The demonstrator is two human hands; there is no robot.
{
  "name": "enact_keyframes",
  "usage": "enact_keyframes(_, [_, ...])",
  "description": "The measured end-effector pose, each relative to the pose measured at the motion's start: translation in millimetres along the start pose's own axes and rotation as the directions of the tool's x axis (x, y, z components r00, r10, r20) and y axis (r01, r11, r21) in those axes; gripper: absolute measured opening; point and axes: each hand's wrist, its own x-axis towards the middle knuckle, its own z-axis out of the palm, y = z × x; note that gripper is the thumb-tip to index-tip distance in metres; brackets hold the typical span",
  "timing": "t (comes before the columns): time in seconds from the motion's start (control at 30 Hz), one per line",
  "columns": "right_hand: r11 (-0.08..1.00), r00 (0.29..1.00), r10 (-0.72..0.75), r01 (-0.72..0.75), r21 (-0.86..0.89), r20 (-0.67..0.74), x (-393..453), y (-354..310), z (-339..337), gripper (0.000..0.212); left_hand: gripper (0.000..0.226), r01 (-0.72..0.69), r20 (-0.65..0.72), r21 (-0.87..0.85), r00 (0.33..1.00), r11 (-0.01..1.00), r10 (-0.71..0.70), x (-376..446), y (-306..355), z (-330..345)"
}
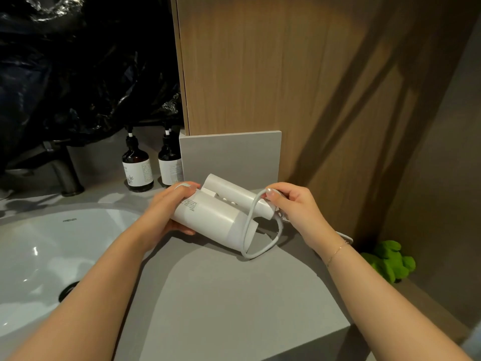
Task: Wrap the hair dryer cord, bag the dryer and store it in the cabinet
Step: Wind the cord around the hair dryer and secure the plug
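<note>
White folding hair dryer (213, 217) held low over grey counter (221, 295), just right of sink (46, 243); left hand (169, 212) curled round barrel, thumb under, fingers on top; right hand (289, 207) pinching cord (251, 225) against folded handle end; cord looping down in front of barrel to counter & back up; two brown pump bottles (138, 165) behind, near grey backsplash (229, 155); green plush toy (389, 260) far right, lower level.
</note>
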Motion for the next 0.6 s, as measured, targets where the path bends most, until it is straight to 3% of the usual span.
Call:
enact_keyframes(0.13, [1.000, 1.000, 0.005, -0.005, 0.020, -0.021, -1, -3, 2, 0.020, 0.034, 0.013, 0.005, 0.013, 1.000, 1.000, -0.013, 0, 1, -1])
enact_keyframes(0.3, [0.963, 0.952, 0.158, -0.089, 0.254, -0.262, 8, -8, -13, 0.023, 0.041, 0.026, 0.075, 0.065, 0.997, 0.998, -0.031, -2, 3, -4])
enact_keyframes(0.47, [0.962, 0.945, 0.207, -0.149, 0.229, -0.253, 9, -5, -10, 0.023, 0.038, 0.049, 0.191, 0.052, 0.980, 0.997, -0.058, -5, 3, -4])
enact_keyframes(0.6, [0.949, 0.939, 0.248, -0.187, 0.253, -0.237, 14, 2, -13, 0.024, 0.041, 0.065, 0.214, -0.075, 0.976, 0.995, -0.048, -6, 0, -3])
